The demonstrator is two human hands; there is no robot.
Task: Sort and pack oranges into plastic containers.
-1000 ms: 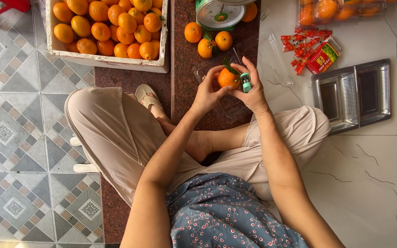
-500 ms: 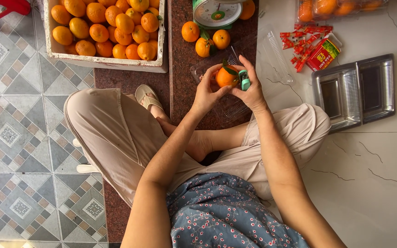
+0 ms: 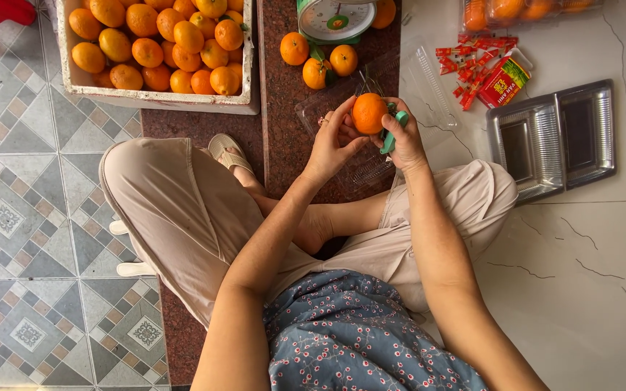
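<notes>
White foam box of oranges (image 3: 155, 51) on patterned floor tiles, green-faced weighing scale (image 3: 336, 17) above three loose oranges (image 3: 319, 61), red packet (image 3: 503, 81) among small red sachets, stacked clear plastic trays (image 3: 552, 137) on marble floor.

You've got a round, glossy orange tangerine (image 3: 369, 113) up off the floor, pinched between your left hand (image 3: 333, 142) and right hand (image 3: 404, 137), fingers wrapped round both sides. Tucked against its right flank is a small teal plastic-handled tool (image 3: 391, 134), clasped in your right hand, touching the fruit's skin.
</notes>
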